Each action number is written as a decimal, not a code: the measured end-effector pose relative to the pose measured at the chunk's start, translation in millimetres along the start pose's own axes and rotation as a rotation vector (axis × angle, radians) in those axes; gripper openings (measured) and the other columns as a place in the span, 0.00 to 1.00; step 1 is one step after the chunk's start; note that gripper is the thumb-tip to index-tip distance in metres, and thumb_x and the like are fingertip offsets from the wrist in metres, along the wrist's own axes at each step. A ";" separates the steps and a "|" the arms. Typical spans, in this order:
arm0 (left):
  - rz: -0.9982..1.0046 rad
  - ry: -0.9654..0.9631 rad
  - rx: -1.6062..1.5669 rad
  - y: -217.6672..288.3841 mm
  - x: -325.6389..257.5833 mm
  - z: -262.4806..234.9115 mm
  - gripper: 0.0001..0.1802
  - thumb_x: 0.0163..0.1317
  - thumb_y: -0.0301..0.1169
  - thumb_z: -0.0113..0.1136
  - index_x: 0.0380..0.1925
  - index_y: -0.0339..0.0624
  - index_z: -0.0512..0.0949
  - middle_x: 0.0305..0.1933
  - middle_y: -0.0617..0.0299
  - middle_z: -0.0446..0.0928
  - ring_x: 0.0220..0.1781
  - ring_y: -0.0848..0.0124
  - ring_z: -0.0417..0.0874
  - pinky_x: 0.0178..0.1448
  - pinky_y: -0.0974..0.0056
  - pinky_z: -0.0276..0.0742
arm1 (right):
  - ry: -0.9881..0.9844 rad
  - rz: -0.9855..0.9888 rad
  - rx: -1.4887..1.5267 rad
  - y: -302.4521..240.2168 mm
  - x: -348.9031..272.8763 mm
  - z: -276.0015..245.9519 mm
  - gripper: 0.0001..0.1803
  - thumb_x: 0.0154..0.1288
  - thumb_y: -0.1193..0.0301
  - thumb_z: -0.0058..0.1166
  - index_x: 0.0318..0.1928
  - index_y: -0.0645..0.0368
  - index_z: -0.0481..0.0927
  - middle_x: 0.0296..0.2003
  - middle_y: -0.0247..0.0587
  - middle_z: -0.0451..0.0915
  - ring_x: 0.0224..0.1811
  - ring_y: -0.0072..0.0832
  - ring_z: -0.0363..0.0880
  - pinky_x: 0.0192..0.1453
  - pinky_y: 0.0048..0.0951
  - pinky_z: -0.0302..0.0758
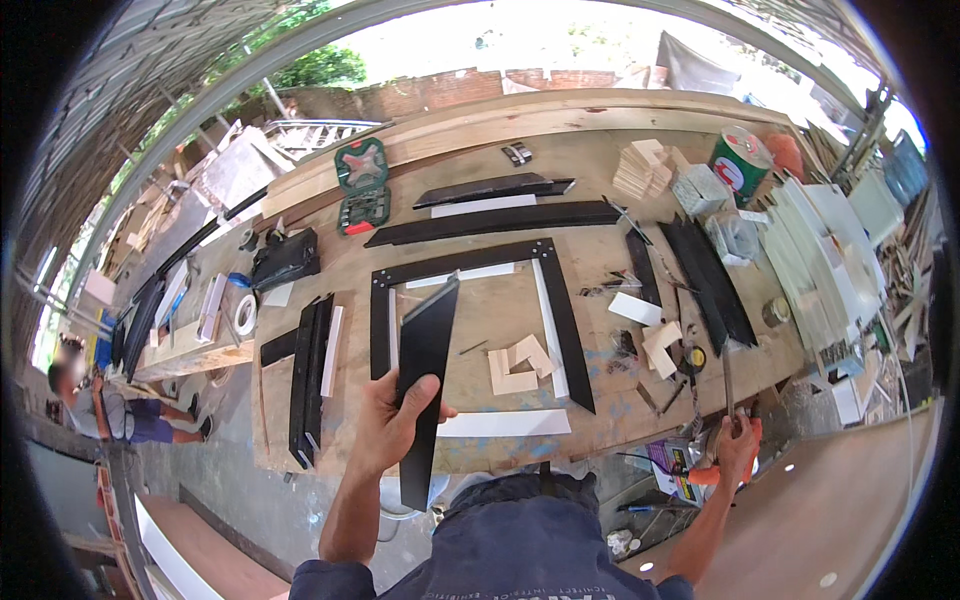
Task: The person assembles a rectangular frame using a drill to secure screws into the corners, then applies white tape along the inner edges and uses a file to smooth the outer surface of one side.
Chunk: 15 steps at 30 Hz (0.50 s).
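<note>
My left hand (pixel 388 418) grips a long black flat strip (pixel 425 350) with a mitred end, held upright over the near edge of a plywood workbench (pixel 600 250). Its top end points at a three-sided black frame (pixel 470 262) laid on the bench, with white strips along its inner edges. My right hand (pixel 738 445) is low at the bench's right corner, closed on an orange-handled tool (pixel 722 395) whose metal shaft points upward. Small wooden L-shaped blocks (pixel 518 365) lie inside the frame.
More black strips (pixel 500 218) and a pair of black strips (pixel 308 375) lie on the bench. A green tool case (pixel 362 180), a tape roll (pixel 245 313), a stack of wooden blocks (pixel 642 168), a green can (pixel 740 160) and white panels (pixel 820 260) stand around. A person (pixel 110 405) sits at far left.
</note>
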State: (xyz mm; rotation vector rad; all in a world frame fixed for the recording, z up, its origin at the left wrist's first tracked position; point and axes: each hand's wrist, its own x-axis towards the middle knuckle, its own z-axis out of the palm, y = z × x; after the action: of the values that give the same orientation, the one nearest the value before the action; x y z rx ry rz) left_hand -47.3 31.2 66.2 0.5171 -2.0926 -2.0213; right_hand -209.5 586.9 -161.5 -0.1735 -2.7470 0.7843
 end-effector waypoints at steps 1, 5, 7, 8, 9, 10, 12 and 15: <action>0.004 -0.009 0.024 -2.8 0.5 1.6 0.13 0.76 0.35 0.60 0.41 0.34 0.79 0.28 0.60 0.85 0.31 0.71 0.88 0.36 0.67 0.83 | 0.088 -0.047 -0.036 22.3 -16.9 0.4 0.21 0.74 0.64 0.60 0.58 0.68 0.79 0.48 0.50 0.83 0.45 0.38 0.80 0.50 0.40 0.77; 0.169 -0.135 0.064 -19.1 -6.5 -3.3 0.18 0.72 0.24 0.54 0.60 0.32 0.69 0.39 0.48 0.86 0.32 0.65 0.90 0.34 0.66 0.84 | 0.067 0.203 0.368 -54.9 -90.5 -28.1 0.26 0.73 0.71 0.58 0.69 0.67 0.75 0.56 0.56 0.84 0.44 0.35 0.82 0.52 0.39 0.79; 0.172 -0.247 0.049 -21.4 -5.5 -0.8 0.30 0.69 0.19 0.46 0.71 0.37 0.55 0.36 0.47 0.84 0.30 0.64 0.89 0.30 0.65 0.83 | 0.108 0.164 0.502 -137.5 -129.4 -49.6 0.27 0.72 0.74 0.56 0.70 0.65 0.74 0.53 0.54 0.84 0.41 0.32 0.79 0.48 0.37 0.79; 0.119 -0.280 -0.026 -24.3 -7.2 -0.9 0.28 0.71 0.21 0.46 0.70 0.37 0.56 0.34 0.49 0.83 0.29 0.65 0.88 0.30 0.65 0.83 | 0.112 0.081 0.534 -170.8 -147.3 -50.4 0.28 0.72 0.77 0.54 0.71 0.64 0.73 0.49 0.53 0.83 0.38 0.31 0.78 0.46 0.35 0.78; 0.075 -0.321 -0.093 -23.7 -5.9 0.1 0.25 0.74 0.24 0.46 0.69 0.38 0.57 0.32 0.50 0.82 0.28 0.65 0.86 0.30 0.64 0.82 | 0.111 -0.005 0.567 -205.4 -164.0 -52.7 0.29 0.71 0.79 0.53 0.72 0.62 0.72 0.46 0.51 0.83 0.36 0.31 0.77 0.44 0.33 0.78; 0.037 -0.365 -0.166 -23.6 -3.4 1.6 0.23 0.76 0.27 0.47 0.68 0.38 0.58 0.30 0.52 0.81 0.26 0.66 0.85 0.30 0.64 0.82 | 0.075 -0.158 0.457 -226.0 -177.5 -52.7 0.31 0.70 0.81 0.53 0.73 0.60 0.71 0.44 0.51 0.82 0.34 0.33 0.77 0.42 0.34 0.78; 0.039 -0.424 -0.010 -24.6 -7.2 2.9 0.21 0.81 0.39 0.47 0.64 0.37 0.61 0.27 0.55 0.78 0.25 0.68 0.84 0.31 0.63 0.82 | -0.018 -0.324 0.370 -273.7 -207.5 -59.4 0.36 0.66 0.84 0.54 0.75 0.55 0.71 0.41 0.50 0.80 0.31 0.38 0.78 0.41 0.37 0.80; 0.062 -0.469 0.083 -35.2 -24.0 6.1 0.19 0.82 0.40 0.48 0.60 0.37 0.65 0.28 0.55 0.79 0.26 0.67 0.85 0.31 0.64 0.82 | -0.208 -0.366 0.426 -317.6 -245.4 -71.6 0.40 0.62 0.82 0.59 0.76 0.51 0.69 0.40 0.46 0.78 0.31 0.42 0.81 0.36 0.40 0.82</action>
State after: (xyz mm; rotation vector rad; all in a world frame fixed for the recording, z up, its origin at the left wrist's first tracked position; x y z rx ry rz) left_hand -23.2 45.4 33.5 -0.0221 -2.4167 -2.1898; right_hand 33.7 307.6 9.0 0.5063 -2.5942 1.3017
